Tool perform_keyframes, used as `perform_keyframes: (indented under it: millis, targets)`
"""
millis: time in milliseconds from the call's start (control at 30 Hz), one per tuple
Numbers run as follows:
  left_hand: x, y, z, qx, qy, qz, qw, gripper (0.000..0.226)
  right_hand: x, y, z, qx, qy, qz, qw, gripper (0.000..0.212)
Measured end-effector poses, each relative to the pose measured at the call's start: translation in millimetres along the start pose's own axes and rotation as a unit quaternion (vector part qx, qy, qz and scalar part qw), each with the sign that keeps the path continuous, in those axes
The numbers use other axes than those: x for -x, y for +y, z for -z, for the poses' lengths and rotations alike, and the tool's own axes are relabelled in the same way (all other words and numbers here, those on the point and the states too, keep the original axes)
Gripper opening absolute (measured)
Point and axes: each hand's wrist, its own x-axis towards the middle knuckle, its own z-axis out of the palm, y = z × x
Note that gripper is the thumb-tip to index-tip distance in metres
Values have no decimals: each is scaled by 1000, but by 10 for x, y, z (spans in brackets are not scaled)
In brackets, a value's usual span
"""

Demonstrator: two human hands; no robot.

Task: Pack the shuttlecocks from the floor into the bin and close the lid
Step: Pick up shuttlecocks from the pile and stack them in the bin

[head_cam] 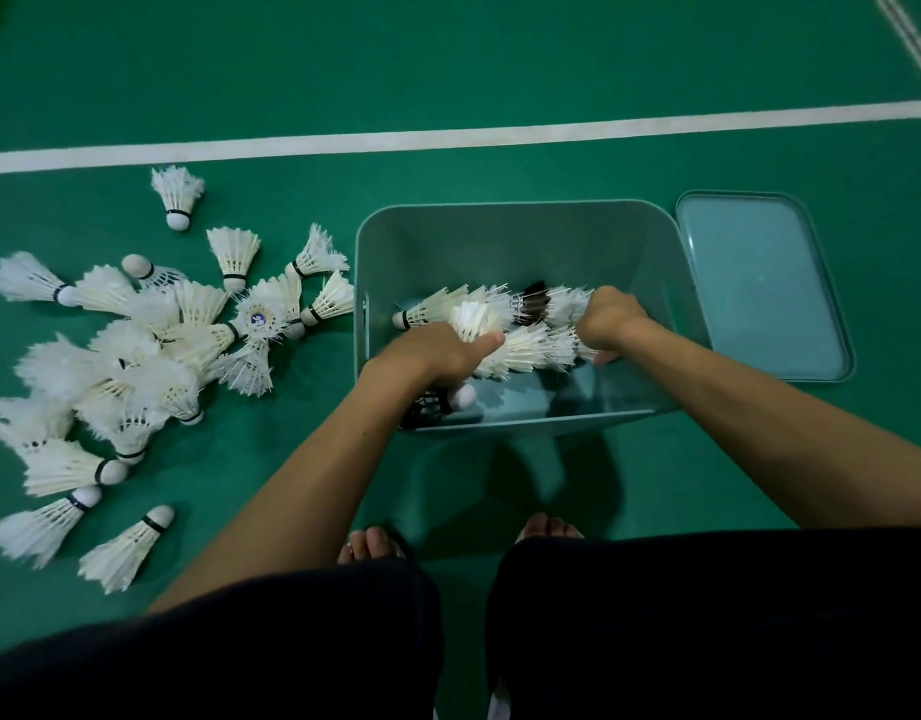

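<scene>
So the person was crouched right behind the bin [500,236], a teal plastic tub sitting open on the green floor [448,59]. Both hands were down inside it. The left hand [427,356] had its fingers curled round one end of a bunch of shuttlecocks [521,348], thumb sticking out along the feathers. The right hand [611,322] was balled up tight round the other end of the same bunch. A dark shuttlecock [430,405] lay at the bottom of the bin, just under the left hand.

The lid [759,288] lay flat on the floor, right up against the bin's right side. Left of the bin there was a big messy pile of white shuttlecocks [152,345], the nearest ones almost touching its wall. A white line [448,137] ran across the floor beyond the bin. Bare toes [370,545] poked out on the near side of it.
</scene>
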Motion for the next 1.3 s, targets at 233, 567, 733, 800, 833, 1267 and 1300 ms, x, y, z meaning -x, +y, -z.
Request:
perform_keyframes:
  millis: [233, 567, 733, 800, 833, 1267, 1300]
  targets:
    - [5, 40, -46, 19, -14, -29, 999, 85, 252, -40, 46, 144, 184, 53, 971, 11]
    - [390, 234, -6, -7, 50, -133, 990, 81, 719, -261, 215, -188, -83, 180, 962, 31]
    - [415, 106, 40, 30, 184, -48, 981, 47, 529, -135, 112, -231, -130, 59, 962, 21]
    - [409, 62, 82, 98, 251, -11, 963, 27, 445, -152, -30, -177, -168, 40, 969, 15]
    - [395, 59, 114, 136, 263, -9, 955, 21, 411, -187, -114, -155, -190, 33, 969, 15]
    - [123, -23, 254, 348, 212, -18, 913, 26, 315, -883, -721, -183, -340, 5, 922, 9]
    - [101, -33, 254, 330, 190, -21, 924, 27, 308, -859, -630, -169, -313, 17, 934, 10]
